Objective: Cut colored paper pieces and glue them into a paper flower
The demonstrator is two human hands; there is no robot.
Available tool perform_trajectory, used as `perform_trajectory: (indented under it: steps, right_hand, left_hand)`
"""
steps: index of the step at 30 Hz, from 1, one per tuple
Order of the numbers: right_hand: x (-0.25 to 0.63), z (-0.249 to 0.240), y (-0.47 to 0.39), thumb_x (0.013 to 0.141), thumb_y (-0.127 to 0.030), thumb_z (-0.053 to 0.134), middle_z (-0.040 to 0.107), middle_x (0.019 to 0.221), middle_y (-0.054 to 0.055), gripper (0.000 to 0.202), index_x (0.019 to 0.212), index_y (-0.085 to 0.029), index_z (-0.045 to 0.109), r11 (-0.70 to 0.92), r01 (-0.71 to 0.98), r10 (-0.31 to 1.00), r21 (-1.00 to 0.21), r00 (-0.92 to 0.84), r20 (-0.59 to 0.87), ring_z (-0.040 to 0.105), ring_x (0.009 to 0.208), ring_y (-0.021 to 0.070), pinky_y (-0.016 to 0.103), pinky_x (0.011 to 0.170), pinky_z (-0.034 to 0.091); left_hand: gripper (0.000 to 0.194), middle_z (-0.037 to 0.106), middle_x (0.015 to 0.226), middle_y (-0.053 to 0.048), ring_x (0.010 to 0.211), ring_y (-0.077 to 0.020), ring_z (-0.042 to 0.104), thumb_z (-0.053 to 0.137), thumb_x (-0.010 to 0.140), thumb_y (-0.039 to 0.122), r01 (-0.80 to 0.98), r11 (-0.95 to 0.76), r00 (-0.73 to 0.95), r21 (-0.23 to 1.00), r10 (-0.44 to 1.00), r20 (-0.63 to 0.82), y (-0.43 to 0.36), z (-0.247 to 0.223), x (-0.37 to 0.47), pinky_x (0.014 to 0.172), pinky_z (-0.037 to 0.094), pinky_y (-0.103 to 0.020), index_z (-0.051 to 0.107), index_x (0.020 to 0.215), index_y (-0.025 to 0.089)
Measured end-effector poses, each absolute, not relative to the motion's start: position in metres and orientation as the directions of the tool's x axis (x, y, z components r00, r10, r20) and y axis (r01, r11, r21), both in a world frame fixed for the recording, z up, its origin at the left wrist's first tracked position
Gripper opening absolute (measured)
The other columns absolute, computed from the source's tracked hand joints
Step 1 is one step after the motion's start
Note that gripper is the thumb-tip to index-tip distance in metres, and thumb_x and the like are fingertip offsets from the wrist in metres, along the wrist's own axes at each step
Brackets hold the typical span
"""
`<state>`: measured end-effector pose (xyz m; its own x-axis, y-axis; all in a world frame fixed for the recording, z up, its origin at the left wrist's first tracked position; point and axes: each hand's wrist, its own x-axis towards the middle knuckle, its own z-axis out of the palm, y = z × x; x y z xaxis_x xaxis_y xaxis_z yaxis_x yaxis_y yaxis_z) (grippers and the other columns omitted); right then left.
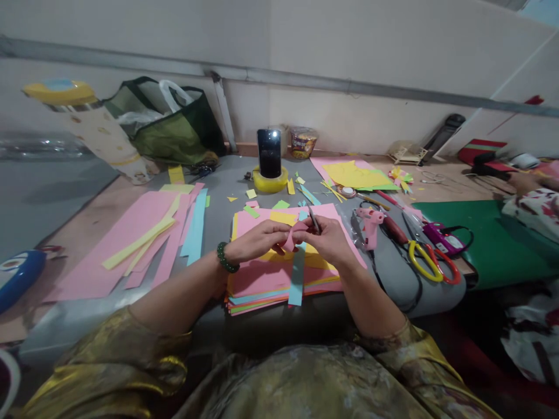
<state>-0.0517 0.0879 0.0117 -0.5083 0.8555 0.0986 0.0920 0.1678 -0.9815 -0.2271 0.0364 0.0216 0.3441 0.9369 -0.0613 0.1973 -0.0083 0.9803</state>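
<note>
Head view: above the paper stack (257,279), steady the pink strip (297,234) with left hand (264,237) and right hand (332,238), both curled nearly closed on it, tilting the right-held dark tool (312,219) clear

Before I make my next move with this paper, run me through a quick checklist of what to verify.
1. Pink paper piece in hand: ok, pinched between left hand and right hand.
2. Dark pointed tool at the right hand, clear of the left fingers: ok, tip upward.
3. Paper stack squared: not ok, edges uneven.
4. Blue paper strip within the stack: not ok, overhangs the near edge.
5. Loose paper scraps tidied: not ok, scattered beyond the stack.
6. Pink glue gun cool: cannot tell.
</note>
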Motion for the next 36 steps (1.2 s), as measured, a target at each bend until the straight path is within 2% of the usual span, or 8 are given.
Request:
perform_trajectory:
  steps: [5, 9, 12, 16, 19, 27, 36]
  right_hand:
    - [-0.053, 0.011, 0.088, 0.062, -0.025, 0.073, 0.069, 0.063, 0.000, 0.008, 0.063, -0.019, 0.068, 0.164, 0.084, 0.868, -0.983, -0.485, 0.103, 0.064, 0.063, 0.0161, 0.030, 0.065, 0.053]
    - [-0.054, 0.010, 0.087, 0.063, -0.027, 0.074, 0.070, 0.063, 0.001, 0.009, 0.067, -0.020, 0.070, 0.178, 0.103, 0.869, -0.979, -0.484, 0.107, 0.066, 0.061, 0.0165, 0.030, 0.063, 0.054]
    - [-0.053, 0.009, 0.087, 0.067, -0.037, 0.075, 0.071, 0.066, 0.002, 0.018, 0.070, -0.019, 0.071, 0.210, 0.124, 0.870, -0.970, -0.476, 0.127, 0.065, 0.063, 0.0173, 0.030, 0.063, 0.053]
    - [-0.051, 0.007, 0.090, 0.072, -0.049, 0.073, 0.069, 0.065, 0.001, 0.031, 0.065, -0.019, 0.069, 0.302, 0.184, 0.879, -0.935, -0.434, 0.199, 0.063, 0.068, 0.0183, 0.034, 0.072, 0.050]
    - [-0.051, 0.006, 0.091, 0.072, -0.053, 0.073, 0.070, 0.065, 0.001, 0.034, 0.064, -0.020, 0.070, 0.310, 0.199, 0.881, -0.930, -0.427, 0.202, 0.064, 0.070, 0.0192, 0.036, 0.076, 0.050]
    - [-0.052, 0.007, 0.090, 0.068, -0.056, 0.075, 0.071, 0.066, 0.003, 0.037, 0.063, -0.020, 0.070, 0.256, 0.153, 0.878, -0.954, -0.449, 0.163, 0.064, 0.068, 0.0189, 0.034, 0.071, 0.050]
    - [-0.052, 0.007, 0.088, 0.069, -0.065, 0.071, 0.068, 0.062, 0.003, 0.047, 0.064, -0.019, 0.066, 0.292, 0.185, 0.874, -0.939, -0.451, 0.183, 0.060, 0.063, 0.0171, 0.031, 0.063, 0.047]
  left_hand:
    - [0.034, 0.067, 0.074, -0.004, 0.070, -0.0161, 0.062, 0.059, 0.083, 0.049, 0.263, -0.063, 0.307, 0.963, 0.951, -0.022, 0.034, 0.020, -0.224, 0.068, 0.053, -0.026, 0.065, 0.072, 0.017]
    - [0.033, 0.072, 0.079, -0.007, 0.073, -0.0183, 0.069, 0.067, 0.081, 0.049, 0.268, -0.053, 0.298, 0.962, 0.954, -0.031, 0.036, 0.011, -0.224, 0.067, 0.054, -0.026, 0.066, 0.079, 0.016]
    - [0.034, 0.075, 0.092, -0.011, 0.078, -0.0194, 0.072, 0.068, 0.082, 0.049, 0.207, -0.017, 0.307, 0.978, 0.950, -0.049, 0.038, 0.008, -0.226, 0.068, 0.056, -0.027, 0.069, 0.084, 0.015]
    - [0.036, 0.077, 0.101, -0.014, 0.080, -0.0202, 0.073, 0.069, 0.082, 0.049, 0.133, 0.051, 0.343, 0.990, 0.935, -0.094, 0.039, 0.009, -0.226, 0.073, 0.058, -0.030, 0.070, 0.090, 0.013]
    - [0.039, 0.077, 0.100, -0.015, 0.081, -0.0208, 0.074, 0.069, 0.082, 0.050, 0.134, 0.064, 0.353, 0.989, 0.929, -0.108, 0.038, 0.009, -0.226, 0.075, 0.058, -0.030, 0.070, 0.091, 0.012]
    - [0.044, 0.075, 0.094, -0.013, 0.074, -0.0183, 0.072, 0.067, 0.083, 0.057, 0.112, 0.058, 0.382, 0.992, 0.919, -0.097, 0.037, 0.008, -0.227, 0.072, 0.058, -0.030, 0.066, 0.087, 0.013]
    - [0.035, 0.071, 0.083, -0.008, 0.074, -0.0171, 0.068, 0.059, 0.089, 0.049, 0.173, -0.008, 0.400, 0.985, 0.915, -0.063, 0.036, 0.010, -0.225, 0.073, 0.054, -0.030, 0.063, 0.083, 0.014]
